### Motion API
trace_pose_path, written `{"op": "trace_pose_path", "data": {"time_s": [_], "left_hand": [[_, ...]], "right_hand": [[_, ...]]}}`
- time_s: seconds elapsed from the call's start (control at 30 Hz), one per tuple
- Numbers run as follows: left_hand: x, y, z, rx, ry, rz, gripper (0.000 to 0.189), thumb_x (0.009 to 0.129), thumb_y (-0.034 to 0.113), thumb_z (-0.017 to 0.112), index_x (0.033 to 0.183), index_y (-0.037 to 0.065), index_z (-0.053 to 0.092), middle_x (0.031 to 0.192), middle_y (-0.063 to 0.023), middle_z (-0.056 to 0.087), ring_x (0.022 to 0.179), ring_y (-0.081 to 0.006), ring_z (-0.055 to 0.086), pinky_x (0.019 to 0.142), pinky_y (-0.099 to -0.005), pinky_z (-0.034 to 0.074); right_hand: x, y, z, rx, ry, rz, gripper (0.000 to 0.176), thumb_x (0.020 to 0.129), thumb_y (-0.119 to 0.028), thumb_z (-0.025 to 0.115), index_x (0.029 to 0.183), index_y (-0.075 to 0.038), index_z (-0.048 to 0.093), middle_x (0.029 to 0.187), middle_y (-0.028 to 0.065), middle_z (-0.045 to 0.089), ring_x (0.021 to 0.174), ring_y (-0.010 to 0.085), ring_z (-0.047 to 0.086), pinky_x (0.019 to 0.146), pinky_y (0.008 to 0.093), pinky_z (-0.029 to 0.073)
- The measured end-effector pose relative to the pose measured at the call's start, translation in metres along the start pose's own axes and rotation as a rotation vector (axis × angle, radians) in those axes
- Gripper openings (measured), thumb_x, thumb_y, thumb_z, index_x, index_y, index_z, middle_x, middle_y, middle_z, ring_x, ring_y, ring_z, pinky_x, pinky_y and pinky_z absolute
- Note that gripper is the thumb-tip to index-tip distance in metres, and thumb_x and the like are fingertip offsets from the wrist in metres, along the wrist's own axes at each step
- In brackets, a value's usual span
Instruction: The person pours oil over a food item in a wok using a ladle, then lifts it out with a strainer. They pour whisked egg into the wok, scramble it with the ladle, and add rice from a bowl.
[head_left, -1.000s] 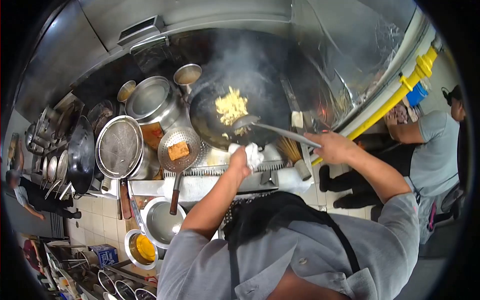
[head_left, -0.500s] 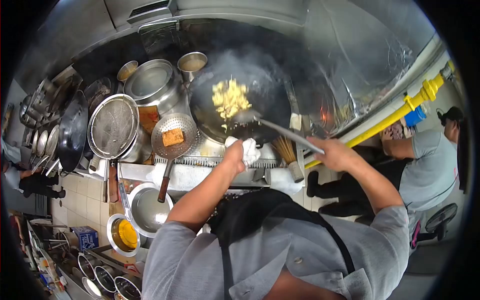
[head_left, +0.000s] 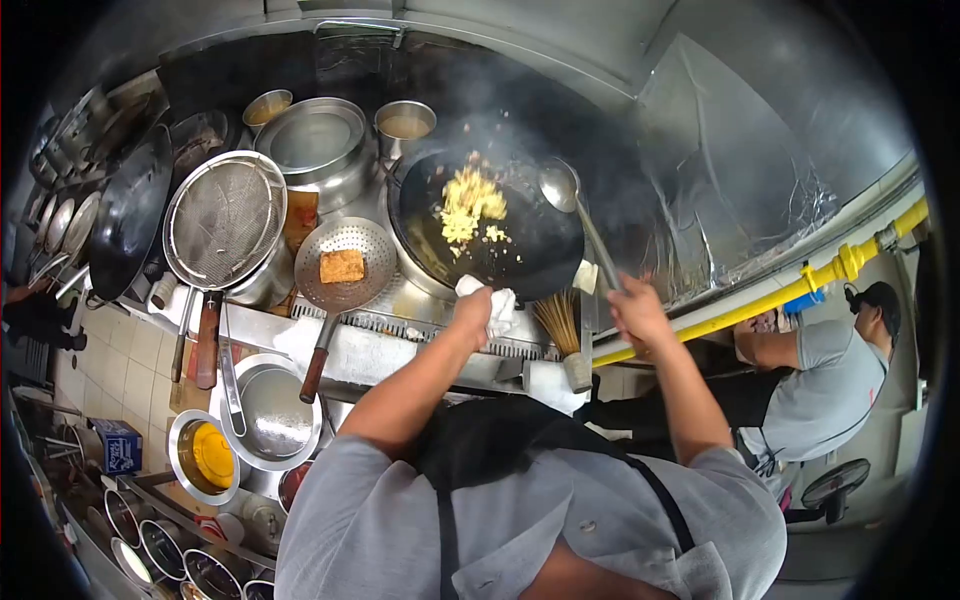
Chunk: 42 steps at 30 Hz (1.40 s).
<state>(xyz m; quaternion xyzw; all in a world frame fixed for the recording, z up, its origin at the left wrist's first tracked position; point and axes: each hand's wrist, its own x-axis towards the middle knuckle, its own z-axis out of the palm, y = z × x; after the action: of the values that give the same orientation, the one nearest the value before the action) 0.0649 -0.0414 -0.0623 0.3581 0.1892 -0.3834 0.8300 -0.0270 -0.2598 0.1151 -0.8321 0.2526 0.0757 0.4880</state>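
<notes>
My left hand point(head_left: 474, 318) is closed on a folded white cloth point(head_left: 501, 312) at the near rim of a dark, smoking wok point(head_left: 545, 240). Whether a handle lies under the cloth is hidden. Yellow chopped food, perhaps egg, point(head_left: 468, 208) is in or above the wok, with loose bits scattered around it. My right hand point(head_left: 640, 315) grips the long handle of a metal ladle point(head_left: 560, 187). The ladle's bowl is over the wok's right side, apart from the food. A bamboo brush point(head_left: 558, 322) stands just right of the cloth.
Left of the wok, a perforated skimmer point(head_left: 376, 248) bears a browned block point(head_left: 342, 266). A mesh strainer point(head_left: 225, 222) and lidded pot point(head_left: 318, 140) stand beyond. Bowls sit at lower left. A yellow pipe point(head_left: 848, 263) runs along the right, near another person point(head_left: 830, 370).
The ladle has swung away from the food to the wok's right side, its handle now steeper. The yellow food has spread, with more loose bits. My left hand still holds the cloth.
</notes>
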Motion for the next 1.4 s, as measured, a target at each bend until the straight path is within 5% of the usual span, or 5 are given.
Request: {"op": "trace_pose_path", "data": {"time_s": [0.33,0.47,0.7,0.83,1.4], "left_hand": [[0.051,0.002,-0.023,-0.013,0.105,0.087,0.02,0.088,0.016,0.044,0.094,0.001,0.056,0.081,-0.0104,0.064,0.063,-0.0258,0.065,0.054,-0.0415,0.056],[0.051,0.002,-0.022,-0.007,0.13,0.124,0.02,0.087,0.015,0.046,0.094,-0.001,0.055,0.081,-0.0116,0.064,0.064,-0.0268,0.065,0.055,-0.0409,0.056],[0.059,0.002,-0.026,-0.004,0.127,0.065,0.021,0.088,0.02,0.047,0.095,0.002,0.056,0.084,-0.012,0.063,0.066,-0.0258,0.065,0.054,-0.0446,0.055],[0.025,0.019,-0.014,0.034,0.018,-0.267,0.032,0.091,0.037,0.041,0.104,0.013,0.058,0.092,-0.0114,0.063,0.08,-0.0299,0.063,0.07,-0.0518,0.053],[-0.011,-0.025,0.018,0.042,0.017,-0.069,0.029,0.095,0.029,0.035,0.094,0.012,0.059,0.079,-0.0066,0.064,0.068,-0.0234,0.063,0.052,-0.0364,0.051]], "right_hand": [[0.045,-0.031,0.087,0.168,-0.307,-0.008,0.032,0.092,-0.015,0.051,0.122,-0.009,0.043,0.06,0.001,0.046,0.039,0.0081,0.037,0.032,0.024,0.03],[0.05,-0.03,0.092,0.772,-0.478,0.459,0.012,0.093,-0.02,0.052,0.104,-0.02,0.046,0.062,-0.0008,0.043,0.04,0.0046,0.034,0.033,0.0191,0.026],[0.01,-0.004,0.056,0.33,-0.439,0.292,0.026,0.092,-0.017,0.052,0.117,-0.01,0.05,0.06,-0.0004,0.046,0.037,0.0075,0.039,0.032,0.0243,0.03],[0.067,0.022,0.073,-0.538,0.034,-0.422,0.054,0.084,-0.023,0.057,0.134,-0.007,0.042,0.106,0.0266,0.06,0.102,0.042,0.057,0.091,0.0414,0.045],[0.004,0.02,-0.005,-0.907,-0.046,-0.271,0.053,0.083,-0.017,0.052,0.135,-0.013,0.042,0.104,0.0216,0.062,0.095,0.0371,0.06,0.082,0.0455,0.048]]}}
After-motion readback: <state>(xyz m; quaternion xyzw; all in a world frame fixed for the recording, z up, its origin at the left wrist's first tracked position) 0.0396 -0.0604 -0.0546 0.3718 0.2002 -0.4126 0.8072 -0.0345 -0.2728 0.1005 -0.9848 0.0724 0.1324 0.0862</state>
